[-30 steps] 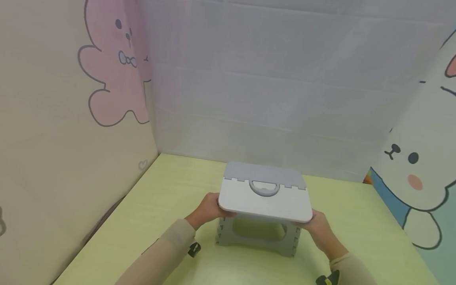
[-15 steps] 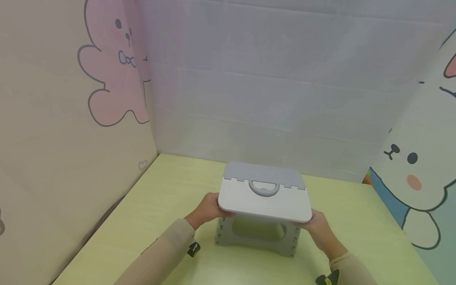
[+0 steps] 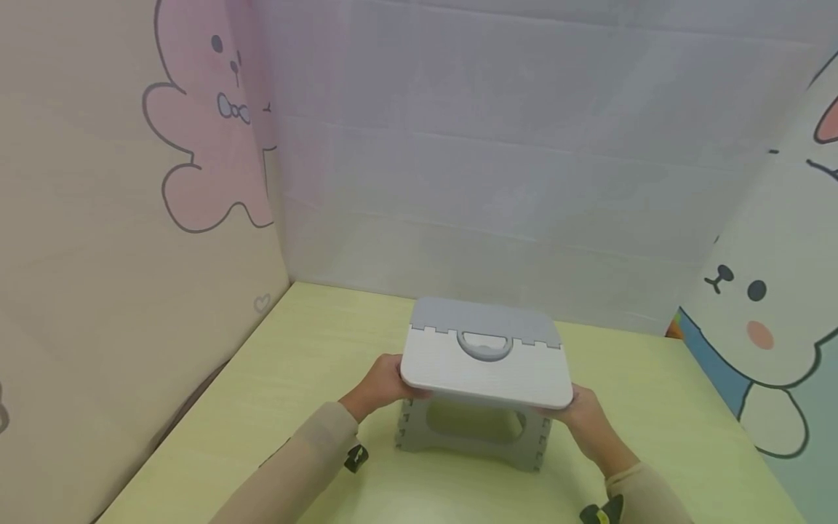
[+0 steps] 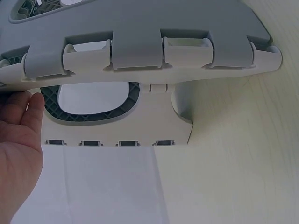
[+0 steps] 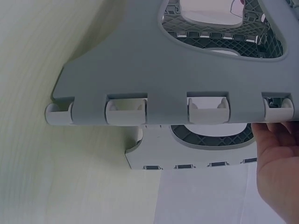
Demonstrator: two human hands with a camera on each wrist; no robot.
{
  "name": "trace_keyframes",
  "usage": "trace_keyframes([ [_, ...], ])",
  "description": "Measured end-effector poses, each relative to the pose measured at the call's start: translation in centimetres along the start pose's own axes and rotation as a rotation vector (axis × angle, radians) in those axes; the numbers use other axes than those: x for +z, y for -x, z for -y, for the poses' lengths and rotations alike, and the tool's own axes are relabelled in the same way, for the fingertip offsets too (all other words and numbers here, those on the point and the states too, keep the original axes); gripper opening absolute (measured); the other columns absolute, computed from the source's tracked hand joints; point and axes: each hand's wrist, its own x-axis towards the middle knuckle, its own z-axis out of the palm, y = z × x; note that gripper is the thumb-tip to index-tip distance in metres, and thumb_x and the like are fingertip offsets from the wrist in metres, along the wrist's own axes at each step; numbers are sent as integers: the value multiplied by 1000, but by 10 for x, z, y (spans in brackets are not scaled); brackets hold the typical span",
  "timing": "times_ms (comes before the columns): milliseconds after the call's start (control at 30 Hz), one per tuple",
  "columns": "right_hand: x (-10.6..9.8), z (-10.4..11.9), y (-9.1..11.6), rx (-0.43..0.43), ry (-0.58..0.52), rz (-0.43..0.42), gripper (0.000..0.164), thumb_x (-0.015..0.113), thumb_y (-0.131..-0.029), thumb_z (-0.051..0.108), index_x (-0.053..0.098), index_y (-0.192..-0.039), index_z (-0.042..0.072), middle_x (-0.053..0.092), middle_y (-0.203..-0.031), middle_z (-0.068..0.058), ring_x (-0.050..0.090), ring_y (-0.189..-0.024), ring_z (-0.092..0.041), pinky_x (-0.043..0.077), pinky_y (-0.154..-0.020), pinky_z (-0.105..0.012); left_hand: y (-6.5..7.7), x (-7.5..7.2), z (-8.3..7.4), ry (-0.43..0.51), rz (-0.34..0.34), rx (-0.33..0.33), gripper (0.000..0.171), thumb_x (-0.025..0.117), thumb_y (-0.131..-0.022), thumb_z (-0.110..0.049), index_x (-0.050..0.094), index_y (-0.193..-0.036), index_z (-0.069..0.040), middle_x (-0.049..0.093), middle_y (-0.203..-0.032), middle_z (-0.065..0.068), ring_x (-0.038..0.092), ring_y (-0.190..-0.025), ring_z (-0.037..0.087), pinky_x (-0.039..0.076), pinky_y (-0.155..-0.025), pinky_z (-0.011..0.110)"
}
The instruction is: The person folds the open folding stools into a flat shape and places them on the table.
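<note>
A folding step stool with a white and grey top stands unfolded on the table. A grey carrying handle lies across the middle of its top. My left hand holds the stool by the left edge of the top, fingers underneath. On the opposite edge my right hand holds it the same way, fingertips hidden below the top. Both wrist views show the hinged side panels, including a grey leg panel with an oval opening, and the left palm beneath the rim.
The pale yellow table extends around the stool on all sides. Behind it hangs a whitish sheet wall. Cartoon-printed sheets flank the table: a pink bear at left and a white rabbit at right.
</note>
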Motion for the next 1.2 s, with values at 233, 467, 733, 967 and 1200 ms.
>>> trace_keyframes([
  [233,-1,1,-1,19,7,13,41,68,-83,1,55,-119,-15,58,-123,-28,50,-119,-45,37,-99,-58,0,1,1,1,-3,-14,37,82,-68,0,67,-100,10,70,-96,19,60,-79,10,53,-72,28],
  [467,-2,2,0,17,23,19,41,68,-83,1,55,-118,-15,59,-122,-28,52,-117,-44,38,-99,-58,0,1,3,11,3,-12,38,83,-67,1,67,-100,11,70,-96,20,60,-79,9,53,-72,28],
  [733,-4,3,-1,4,31,17,40,67,-83,1,56,-117,-15,58,-122,-28,53,-117,-42,38,-99,-58,-2,1,1,7,11,-16,38,83,-67,0,67,-100,10,70,-97,19,60,-78,9,53,-71,27],
  [967,-4,3,0,2,28,28,38,66,-83,1,56,-116,-15,59,-120,-29,57,-113,-34,38,-98,-58,-2,0,-3,-11,13,-41,39,83,-68,-1,67,-102,9,70,-98,19,60,-79,9,53,-72,27],
  [1200,-3,4,-1,-15,53,33,37,66,-83,0,57,-116,-15,61,-118,-28,57,-112,-37,40,-97,-56,-2,-1,1,-6,11,-57,39,83,-68,-1,67,-103,9,71,-99,18,61,-80,9,53,-72,27],
])
